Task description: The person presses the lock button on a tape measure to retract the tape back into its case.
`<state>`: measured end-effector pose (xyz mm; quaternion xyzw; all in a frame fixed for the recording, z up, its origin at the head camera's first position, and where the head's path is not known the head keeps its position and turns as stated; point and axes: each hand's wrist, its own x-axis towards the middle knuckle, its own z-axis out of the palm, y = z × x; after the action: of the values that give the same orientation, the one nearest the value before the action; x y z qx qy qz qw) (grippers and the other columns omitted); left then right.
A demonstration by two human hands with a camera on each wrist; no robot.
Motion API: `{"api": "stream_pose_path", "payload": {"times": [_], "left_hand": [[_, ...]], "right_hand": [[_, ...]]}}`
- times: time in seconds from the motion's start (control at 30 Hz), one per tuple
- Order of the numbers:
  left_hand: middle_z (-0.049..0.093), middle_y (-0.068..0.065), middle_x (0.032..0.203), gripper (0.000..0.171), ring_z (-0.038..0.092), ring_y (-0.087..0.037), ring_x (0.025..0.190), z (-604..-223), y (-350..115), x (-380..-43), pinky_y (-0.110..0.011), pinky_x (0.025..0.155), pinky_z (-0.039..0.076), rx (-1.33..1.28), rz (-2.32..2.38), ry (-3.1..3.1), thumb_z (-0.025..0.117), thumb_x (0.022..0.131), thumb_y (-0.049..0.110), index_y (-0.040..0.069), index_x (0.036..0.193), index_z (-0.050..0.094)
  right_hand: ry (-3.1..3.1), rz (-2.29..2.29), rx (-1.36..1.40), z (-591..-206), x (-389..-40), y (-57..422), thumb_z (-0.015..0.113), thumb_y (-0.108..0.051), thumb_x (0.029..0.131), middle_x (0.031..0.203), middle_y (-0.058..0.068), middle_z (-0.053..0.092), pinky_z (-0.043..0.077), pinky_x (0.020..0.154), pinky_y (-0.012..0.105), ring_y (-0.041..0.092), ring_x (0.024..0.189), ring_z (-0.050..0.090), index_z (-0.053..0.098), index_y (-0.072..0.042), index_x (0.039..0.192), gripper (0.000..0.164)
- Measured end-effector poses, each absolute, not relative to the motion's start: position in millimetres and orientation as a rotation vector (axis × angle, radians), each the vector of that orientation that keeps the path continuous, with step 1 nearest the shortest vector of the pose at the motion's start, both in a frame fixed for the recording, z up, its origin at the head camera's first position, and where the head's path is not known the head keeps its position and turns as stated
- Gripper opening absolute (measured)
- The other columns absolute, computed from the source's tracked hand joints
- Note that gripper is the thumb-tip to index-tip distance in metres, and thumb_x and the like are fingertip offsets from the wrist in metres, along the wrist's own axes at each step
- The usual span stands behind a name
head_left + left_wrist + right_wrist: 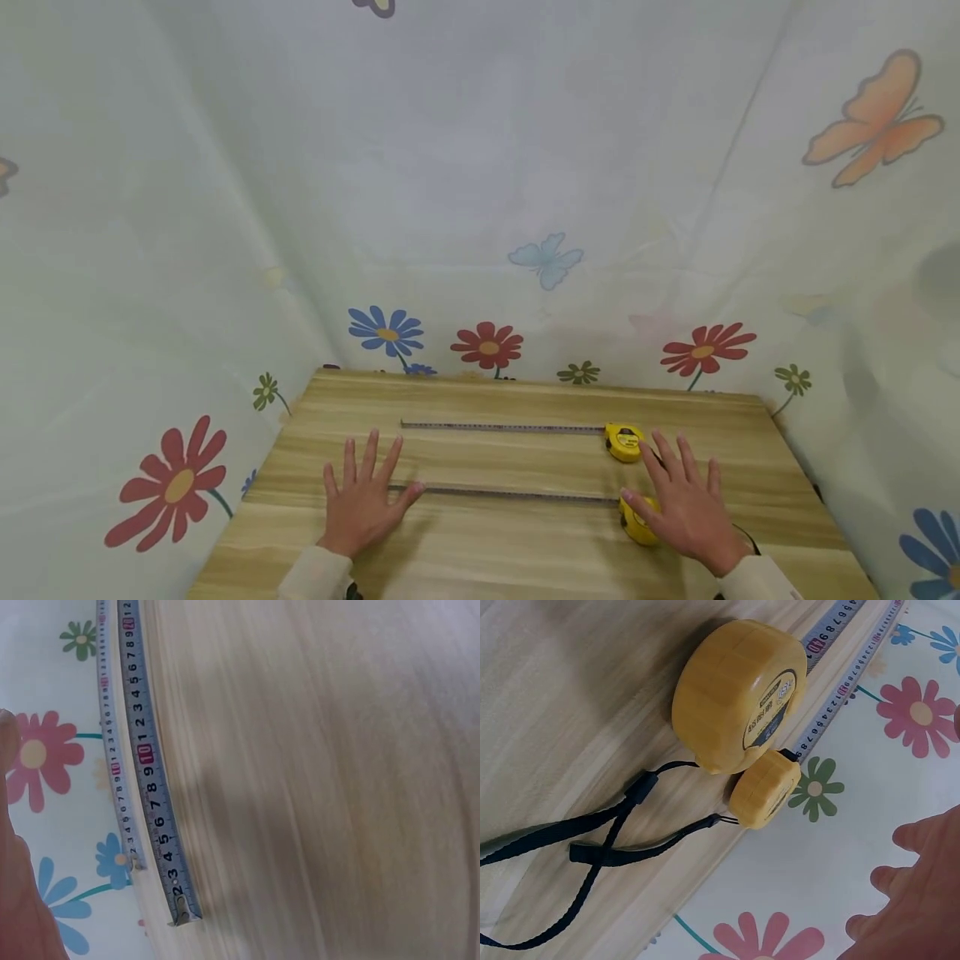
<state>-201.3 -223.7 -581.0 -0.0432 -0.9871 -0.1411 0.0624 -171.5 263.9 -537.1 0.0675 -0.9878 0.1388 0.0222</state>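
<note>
- Tape measures [624, 442], one far and one near, lie on the table [517, 554] with their blades drawn out leftward.
- Pale sheet [450, 150] printed with flowers and butterflies rises behind the table and at both sides.
- Wood-grain top of the table shows streaks running crosswise.
- Near blade [155, 787] and far blade [114, 757] run roughly parallel, apart, numbers upward.
- Right hand [686, 512], fingers spread, grips nothing; it overlaps the near case in the head view, but the right wrist view shows a gap.
- Left hand [363, 504], likewise spread and holding nothing, hovers by the near blade's left end.
- Near case [739, 697] and far case [765, 791], both yellow, stand to the right.
- Black straps [562, 831] trail from both cases.
- Metal hook [184, 913] tips the near blade.
</note>
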Motion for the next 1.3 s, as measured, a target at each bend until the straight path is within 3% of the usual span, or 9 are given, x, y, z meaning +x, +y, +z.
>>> {"api": "stream_pose_path", "payload": {"times": [0.27,0.57,0.93,1.3], "left_hand": [[0.023,-0.015,0.174,0.085,0.011,-0.054,0.159,-587,-225,-203,-0.083,0.117,0.006,-0.147,-0.455,-2.921,0.054,0.092,0.077,0.030,0.162,0.038],[0.028,-0.015,0.172,0.085,0.013,-0.053,0.159,-596,-233,-204,-0.083,0.117,0.010,-0.179,-0.440,-2.840,0.057,0.091,0.076,0.035,0.163,0.036],[0.024,-0.016,0.173,0.085,0.012,-0.053,0.159,-603,-236,-200,-0.082,0.118,0.010,-0.152,-0.422,-2.945,0.054,0.093,0.075,0.027,0.162,0.039],[0.019,-0.016,0.175,0.087,0.013,-0.053,0.159,-625,-243,-202,-0.078,0.121,0.012,-0.156,-0.408,-2.963,0.052,0.094,0.075,0.028,0.164,0.034]], "right_hand": [[-3.058,0.444,0.226,-537,-175,261,0.050,-0.071,0.099,0.173,0.016,0.021,0.001,0.113,0.087,0.051,0.158,0.011,0.039,-0.010,0.161,0.087],[-3.035,0.460,0.242,-539,-173,257,0.056,-0.066,0.099,0.173,0.016,0.022,0.002,0.114,0.087,0.051,0.158,0.013,0.040,-0.013,0.160,0.083],[-3.051,0.457,0.235,-559,-172,257,0.057,-0.064,0.100,0.173,0.017,0.025,0.004,0.115,0.085,0.049,0.159,0.014,0.040,-0.016,0.161,0.080],[-3.060,0.447,0.209,-576,-171,259,0.055,-0.067,0.099,0.172,0.015,0.027,0.007,0.115,0.085,0.048,0.159,0.015,0.040,-0.017,0.162,0.081]]}}
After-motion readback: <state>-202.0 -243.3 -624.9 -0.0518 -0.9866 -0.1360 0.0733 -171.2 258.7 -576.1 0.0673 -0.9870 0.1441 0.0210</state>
